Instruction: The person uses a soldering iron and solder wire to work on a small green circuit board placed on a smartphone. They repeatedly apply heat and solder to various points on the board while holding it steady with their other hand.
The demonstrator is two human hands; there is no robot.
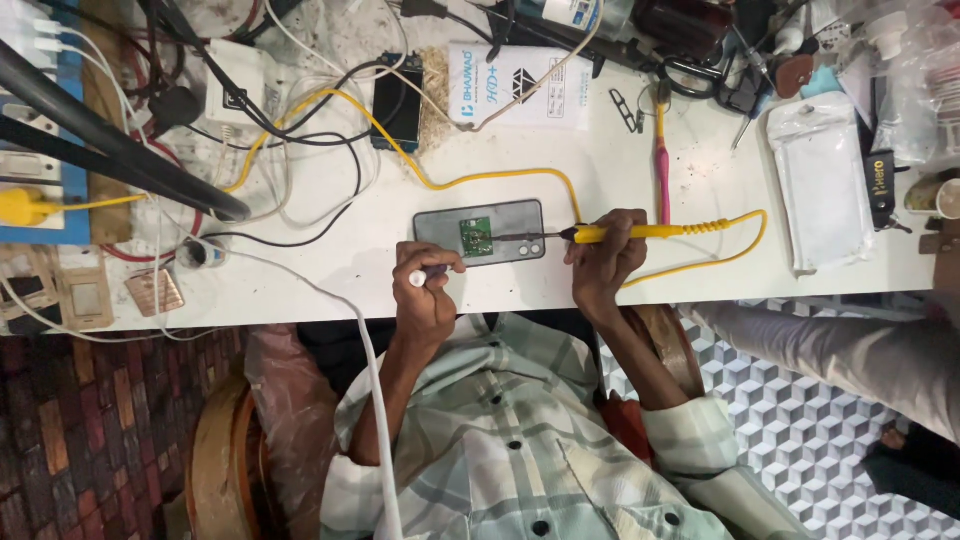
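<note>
- Phone [480, 232] flat on white tabletop [600, 160], back up, small green board [476, 237] resting on it.
- Right hand [603, 255] clenched around yellow iron [640, 232], held level, dark tip meeting the board's right edge; wrist bent over the tabletop's near edge.
- Left hand [425, 290] curled, fingers pinching a small white-tipped tool [425, 275] just below the phone's left corner; forearm angled up from the lap.
- Yellow cord [470, 180] looping from the iron across the tabletop.
- Red screwdriver [661, 160] lying just behind the right hand.
- Clear pouch [825, 190] well apart at right.
</note>
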